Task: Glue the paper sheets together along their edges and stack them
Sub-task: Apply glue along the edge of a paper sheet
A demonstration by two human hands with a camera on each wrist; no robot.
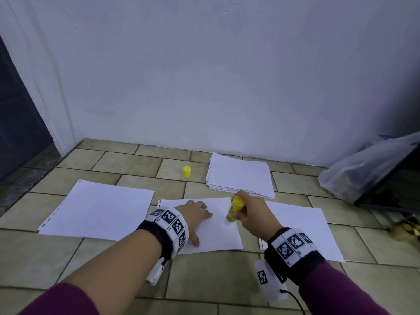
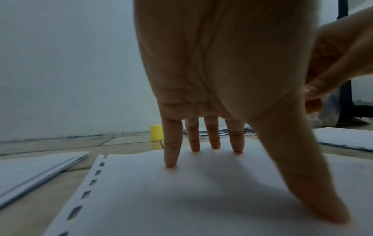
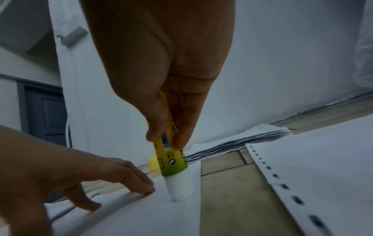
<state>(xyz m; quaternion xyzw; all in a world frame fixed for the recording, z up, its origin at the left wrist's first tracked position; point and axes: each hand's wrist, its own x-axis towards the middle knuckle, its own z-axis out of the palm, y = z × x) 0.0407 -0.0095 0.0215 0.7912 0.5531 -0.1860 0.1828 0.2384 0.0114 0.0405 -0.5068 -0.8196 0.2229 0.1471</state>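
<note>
A white sheet (image 1: 218, 233) lies on the tiled floor in front of me. My left hand (image 1: 196, 215) presses it flat with spread, straight fingers (image 2: 171, 153). My right hand (image 1: 247, 212) grips a yellow-green glue stick (image 1: 235, 209) upright, its white tip (image 3: 179, 188) touching the sheet near its right edge. Another white sheet (image 1: 100, 210) lies to the left and one (image 1: 304, 228) to the right, with punched holes (image 3: 282, 185) along its edge. A stack of sheets (image 1: 241, 176) sits farther back.
The glue stick's yellow cap (image 1: 186, 172) stands on the tiles behind the middle sheet. A plastic bag (image 1: 359, 173) leans against dark furniture at the right. A white wall (image 1: 204, 76) bounds the floor behind; a dark door (image 1: 16, 123) is at the left.
</note>
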